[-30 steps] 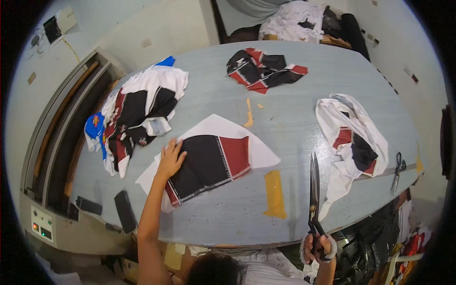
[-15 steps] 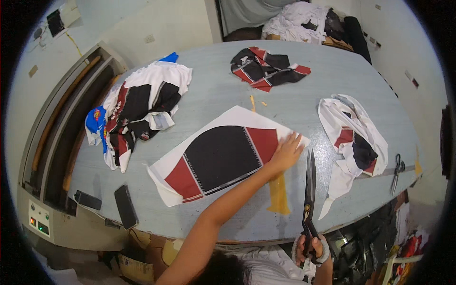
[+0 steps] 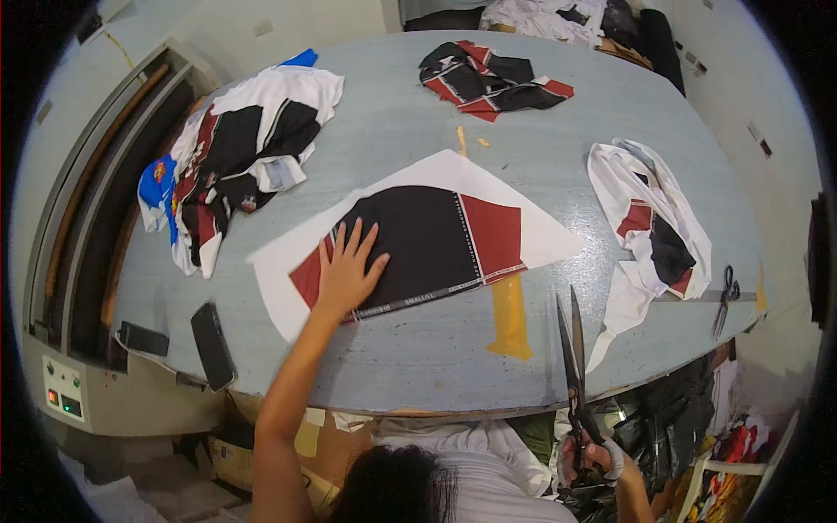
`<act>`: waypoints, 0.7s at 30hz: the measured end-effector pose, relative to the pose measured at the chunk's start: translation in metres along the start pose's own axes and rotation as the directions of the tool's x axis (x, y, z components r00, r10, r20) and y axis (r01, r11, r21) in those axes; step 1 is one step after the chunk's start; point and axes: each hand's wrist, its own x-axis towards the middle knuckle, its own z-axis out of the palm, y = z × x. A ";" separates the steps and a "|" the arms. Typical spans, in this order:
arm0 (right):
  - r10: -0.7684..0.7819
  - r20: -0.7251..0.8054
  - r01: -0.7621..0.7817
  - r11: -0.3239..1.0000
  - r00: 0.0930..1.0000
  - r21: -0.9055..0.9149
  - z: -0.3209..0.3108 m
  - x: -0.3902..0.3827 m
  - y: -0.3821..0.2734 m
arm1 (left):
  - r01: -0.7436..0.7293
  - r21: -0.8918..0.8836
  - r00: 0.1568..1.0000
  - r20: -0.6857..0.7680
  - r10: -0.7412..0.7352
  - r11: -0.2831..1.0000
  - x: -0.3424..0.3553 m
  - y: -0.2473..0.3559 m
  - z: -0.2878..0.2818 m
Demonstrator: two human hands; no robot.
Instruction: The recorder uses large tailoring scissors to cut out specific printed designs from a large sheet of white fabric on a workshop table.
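Note:
A printed fabric piece (image 3: 423, 240) lies spread on the table, a black panel with dark red ends inside a white margin. My left hand (image 3: 347, 275) rests flat on its left part, fingers spread, across the black area and the left red end. At the table's near edge, my right hand (image 3: 595, 460) grips large black scissors (image 3: 573, 370) by the handles. Their blades point away from me, slightly parted, to the right of the fabric piece and apart from it. A wrap shows around the right hand.
The blue-grey table (image 3: 410, 366) also bears a garment heap (image 3: 253, 148) at left, red-black scraps (image 3: 493, 83) at the far side, white offcuts (image 3: 649, 218) and small scissors (image 3: 725, 301) at right. A phone (image 3: 212, 346) lies near left, beside a heat press machine (image 3: 113, 218).
My left hand has moved from the fabric's right corner to its left part. The fabric's left edge now lies flatter. The scissors' blades have parted a little, and the view has tilted down.

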 end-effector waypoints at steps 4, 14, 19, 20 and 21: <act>0.039 0.018 -0.039 0.999 0.999 0.012 0.009 0.012 0.000 | -0.013 0.018 0.997 0.083 0.012 1.000 0.028 0.004 0.000; 0.193 -0.176 -0.235 0.936 0.965 -0.262 0.004 -0.004 -0.022 | -0.654 -0.243 0.745 -0.043 0.666 0.716 0.044 0.157 0.042; 0.174 -0.173 -0.206 0.960 0.970 -0.192 0.008 -0.030 -0.015 | -0.736 -0.452 0.587 -0.057 0.807 0.503 0.009 0.186 0.038; 0.179 -0.185 -0.213 0.960 0.966 -0.181 0.010 -0.033 -0.012 | -0.684 -0.560 0.555 0.015 0.831 0.467 0.006 0.186 0.035; 0.186 -0.188 -0.226 0.950 0.964 -0.218 0.013 -0.037 -0.011 | -0.613 -0.640 0.593 0.014 0.805 0.463 0.007 0.186 0.036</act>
